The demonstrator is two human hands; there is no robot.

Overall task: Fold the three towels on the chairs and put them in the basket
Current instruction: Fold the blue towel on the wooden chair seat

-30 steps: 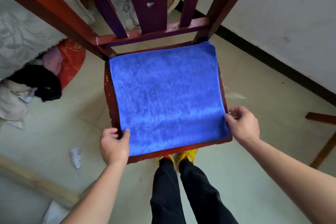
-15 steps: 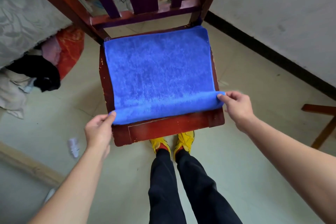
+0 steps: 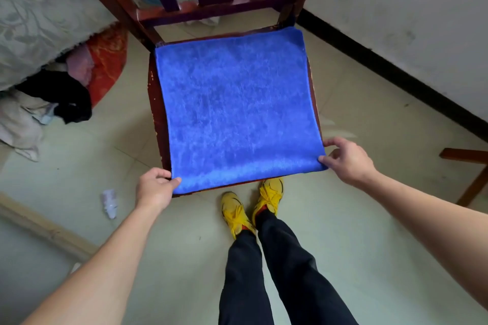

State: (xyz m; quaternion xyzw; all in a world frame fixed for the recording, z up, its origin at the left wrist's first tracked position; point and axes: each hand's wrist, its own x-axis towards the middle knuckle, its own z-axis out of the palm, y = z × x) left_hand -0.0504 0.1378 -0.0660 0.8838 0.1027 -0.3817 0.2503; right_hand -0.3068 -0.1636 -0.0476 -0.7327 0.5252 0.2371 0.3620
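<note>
The person's black trousers point(image 3: 266, 272) and yellow shoes point(image 3: 235, 212) are standing nearest on a pale tiled floor point(image 3: 369, 232), toes just in front of the chair point(image 3: 156, 119). The left hand point(image 3: 154, 188) is pinching the near left corner of the blue towel point(image 3: 237, 108), thumb lying on top. The right hand point(image 3: 346, 159) is pinching the near right corner, fingers curled at the edge. The towel is lying flat over the dark red wooden seat, covering nearly all of it and reaching the back posts. A crumpled white scrap point(image 3: 109, 203) and a wooden plank point(image 3: 45, 229) are lying on the floor at left. Farther off, a heap of clothes point(image 3: 60, 97) is lying below a grey patterned cover point(image 3: 34, 21). A white wall point(image 3: 396, 8) with black skirting point(image 3: 396, 72) is running along the right.
</note>
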